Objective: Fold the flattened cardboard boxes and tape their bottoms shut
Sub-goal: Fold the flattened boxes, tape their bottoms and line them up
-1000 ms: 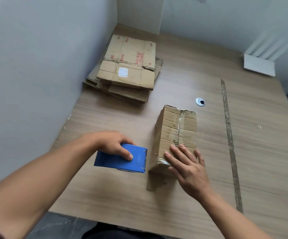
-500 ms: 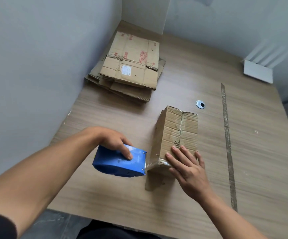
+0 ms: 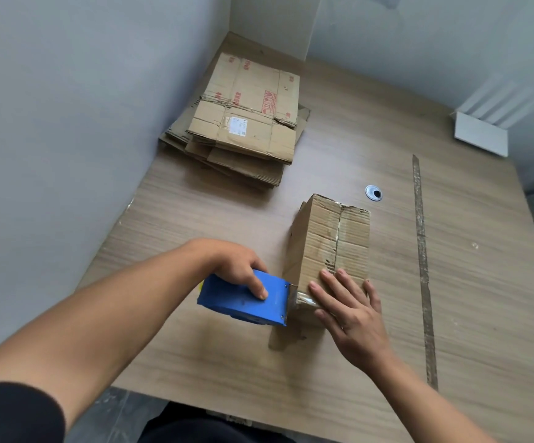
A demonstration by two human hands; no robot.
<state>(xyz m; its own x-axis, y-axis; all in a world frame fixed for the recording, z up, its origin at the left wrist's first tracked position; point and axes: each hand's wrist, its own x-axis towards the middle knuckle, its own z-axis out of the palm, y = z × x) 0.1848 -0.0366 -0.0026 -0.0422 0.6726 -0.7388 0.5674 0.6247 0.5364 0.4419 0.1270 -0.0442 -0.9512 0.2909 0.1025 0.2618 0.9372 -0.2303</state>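
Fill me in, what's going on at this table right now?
A person is taping a small brown cardboard box that stands on the wooden table. The left hand grips a blue tape dispenser held against the box's near edge, while the right hand presses flat on its top. A stack of flattened cardboard boxes lies farther back on the left.

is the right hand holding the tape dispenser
No, the left hand grips the blue tape dispenser, while the right hand presses flat on the folded box.

blue tape dispenser against box, hands on both
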